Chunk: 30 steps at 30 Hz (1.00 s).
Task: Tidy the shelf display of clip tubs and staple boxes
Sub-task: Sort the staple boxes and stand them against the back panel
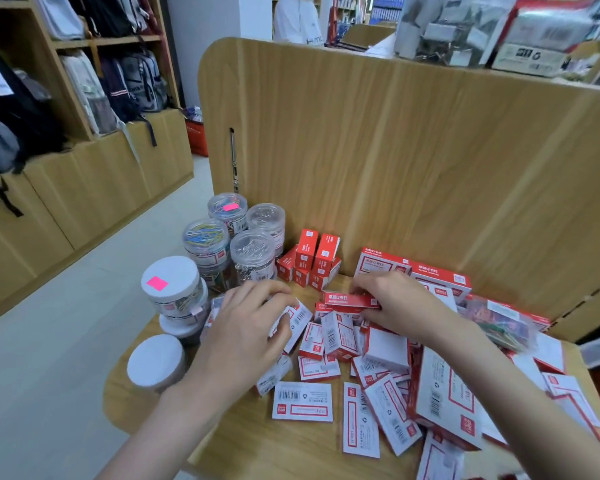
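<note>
Red and white staple boxes point(388, 407) lie in a loose heap on the wooden shelf point(257, 441). My left hand point(246, 327) grips one small staple box point(297, 322) at the heap's left side. My right hand point(395, 303) pinches a red staple box point(349, 300) lying on top of the heap. Several small red boxes point(310, 259) stand stacked against the back panel. Clear clip tubs point(253, 254) stand at the back left, and white-lidded tubs point(170, 282) are stacked in front of them.
A tall wooden back panel point(413, 150) closes the shelf behind. Larger red boxes point(440, 277) and a bag of coloured clips point(499, 323) sit at the right. Backpacks point(132, 81) fill shelves across the aisle on the left. A person in white point(297, 19) stands beyond the panel.
</note>
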Motion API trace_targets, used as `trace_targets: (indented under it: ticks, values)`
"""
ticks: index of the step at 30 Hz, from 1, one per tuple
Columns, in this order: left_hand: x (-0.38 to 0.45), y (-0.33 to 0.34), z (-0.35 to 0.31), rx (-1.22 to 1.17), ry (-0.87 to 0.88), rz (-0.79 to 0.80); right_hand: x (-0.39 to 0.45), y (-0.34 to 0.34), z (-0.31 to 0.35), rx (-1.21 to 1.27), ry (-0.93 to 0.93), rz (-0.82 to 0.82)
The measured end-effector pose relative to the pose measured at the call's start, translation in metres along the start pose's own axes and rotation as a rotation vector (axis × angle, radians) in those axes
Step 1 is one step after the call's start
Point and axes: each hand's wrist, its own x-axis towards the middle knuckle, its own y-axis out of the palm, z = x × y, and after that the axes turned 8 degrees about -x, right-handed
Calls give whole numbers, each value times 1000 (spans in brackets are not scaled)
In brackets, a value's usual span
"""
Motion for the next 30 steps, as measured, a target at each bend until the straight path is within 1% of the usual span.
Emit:
trace_targets:
  ticks: [4,11,14,16,17,18,21,22,23,27,28,30]
  values:
    - [7,9,-11,-30,35,27,-3,-2,-4,114,-1,-12]
    - [28,27,-18,-57,-104,167,-7,-5,-10,292,111,-127]
    - [38,38,-24,-105,-112,219,-15,-13,-16,333,121,-172]
    - [44,42,-25,-122,-116,222,-28,-24,-28,383,165,-210]
    - [48,42,-25,-140,-124,213,-37,-30,-36,401,187,-202]
    - [51,43,-25,-158,-133,208,-45,-33,-42,399,197,-160]
    - [57,46,-22,-173,-132,204,-59,-26,-51,269,193,72]
    - [58,47,-22,-163,-132,209,-60,-20,-50,239,203,107]
    - [58,49,-21,-158,-134,210,-60,-14,-49,218,213,107]
    - [60,51,-23,-162,-137,209,-59,-1,-50,116,215,-17]
    - [61,51,-24,-150,-143,215,-61,0,-50,134,204,-53]
    - [63,52,-26,-115,-149,213,-65,-5,-52,305,214,-150]
